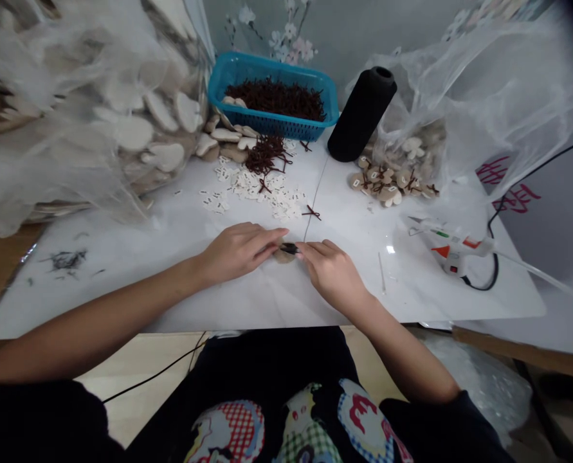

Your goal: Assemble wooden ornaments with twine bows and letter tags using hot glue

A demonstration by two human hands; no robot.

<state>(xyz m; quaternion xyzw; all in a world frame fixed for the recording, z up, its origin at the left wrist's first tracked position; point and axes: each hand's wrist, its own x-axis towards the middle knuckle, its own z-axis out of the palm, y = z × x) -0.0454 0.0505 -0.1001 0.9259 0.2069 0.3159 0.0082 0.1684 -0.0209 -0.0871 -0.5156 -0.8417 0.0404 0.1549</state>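
At the middle of the white table, my left hand point(240, 252) pinches a small beige piece point(282, 256) from the left. My right hand point(332, 269) is closed on a small black tool point(289, 247), whose dark tip lies over the beige piece. The fingertips of both hands nearly meet there. Just beyond them lie a brown bow point(312, 213), a scatter of small white tags point(267, 190) and a heap of brown bows point(267, 154). A black thread runs from behind toward my hands.
Behind stand a blue basket point(271, 119) of brown bows and a black thread cone point(362, 114). Plastic bags point(136, 128) of beige pieces fill the left. Finished-looking pieces with bows point(387, 183) lie at right, near a white glue gun point(462, 247) with a cord.
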